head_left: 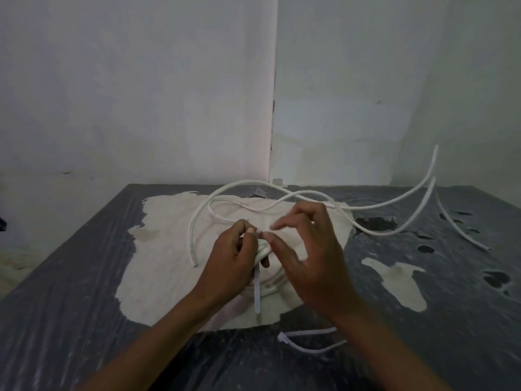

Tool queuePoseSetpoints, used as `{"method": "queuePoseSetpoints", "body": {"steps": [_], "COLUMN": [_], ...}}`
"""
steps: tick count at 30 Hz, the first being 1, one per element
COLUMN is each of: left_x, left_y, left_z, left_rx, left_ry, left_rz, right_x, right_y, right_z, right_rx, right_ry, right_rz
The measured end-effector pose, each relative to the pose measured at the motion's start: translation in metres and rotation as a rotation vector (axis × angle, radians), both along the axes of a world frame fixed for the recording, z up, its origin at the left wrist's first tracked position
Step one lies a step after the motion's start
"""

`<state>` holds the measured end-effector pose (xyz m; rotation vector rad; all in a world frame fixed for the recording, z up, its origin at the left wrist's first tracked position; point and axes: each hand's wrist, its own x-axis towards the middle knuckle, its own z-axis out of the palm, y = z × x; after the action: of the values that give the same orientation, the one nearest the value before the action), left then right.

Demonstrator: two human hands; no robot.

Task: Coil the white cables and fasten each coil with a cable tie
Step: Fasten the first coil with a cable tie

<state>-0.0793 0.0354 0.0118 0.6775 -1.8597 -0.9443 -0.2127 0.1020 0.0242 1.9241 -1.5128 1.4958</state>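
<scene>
The cables point(282, 193) are white. The tie point(257, 292) is pale white, as is a spare tie point(307, 348). The bench point(84, 277) is dark grey and streaked, with worn cream patches point(169, 249) and black spots point(425, 248). The wall point(141, 94) is off-white.

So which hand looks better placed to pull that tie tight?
Probably the right hand: its fingers are free beside the coil, while the left hand grips the coil and cable tie.
</scene>
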Motion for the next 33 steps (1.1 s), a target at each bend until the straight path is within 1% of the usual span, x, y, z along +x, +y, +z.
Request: {"method": "queuePoseSetpoints", "body": {"steps": [2,3,6,8,9,12,15,21,24,28,33], "left_x": [-0.001,-0.001,-0.002,-0.001,0.0,0.0,-0.002,-0.003,-0.003,-0.005,-0.005], "left_y": [-0.002,-0.002,-0.003,-0.004,-0.005,-0.007,-0.006,-0.002,-0.002,0.004,0.008], "left_z": [0.001,0.001,0.001,0.0,0.0,0.0,-0.003,-0.002,-0.003,-0.002,0.002], "left_rx": [-0.001,0.002,0.012,0.015,0.018,0.029,0.046,0.027,0.031,0.146,0.157], "left_ry": [0.012,0.021,0.044,0.046,0.051,0.051,0.029,0.049,0.085,0.13,0.136], "left_rz": [0.0,0.002,0.031,0.042,0.036,0.009,0.014,-0.029,-0.06,-0.136,-0.219], "right_x": [-0.007,-0.01,-0.016,-0.015,-0.013,-0.008,-0.005,-0.005,-0.002,0.001,0.001], "right_y": [0.008,0.012,0.025,0.03,0.031,0.027,0.022,0.02,0.018,0.017,0.019], "right_z": [0.005,0.005,0.001,-0.005,-0.008,-0.013,-0.019,-0.021,-0.014,-0.008,-0.014], "right_rx": [-0.044,-0.034,0.111,0.177,0.188,0.157,0.044,-0.117,-0.149,-0.138,-0.14], "right_ry": [0.195,0.305,0.579,0.695,0.717,0.715,0.683,0.65,0.579,0.408,0.227], "right_rz": [0.013,0.034,0.082,0.02,-0.011,-0.019,0.025,0.031,-0.009,-0.038,-0.054]}}
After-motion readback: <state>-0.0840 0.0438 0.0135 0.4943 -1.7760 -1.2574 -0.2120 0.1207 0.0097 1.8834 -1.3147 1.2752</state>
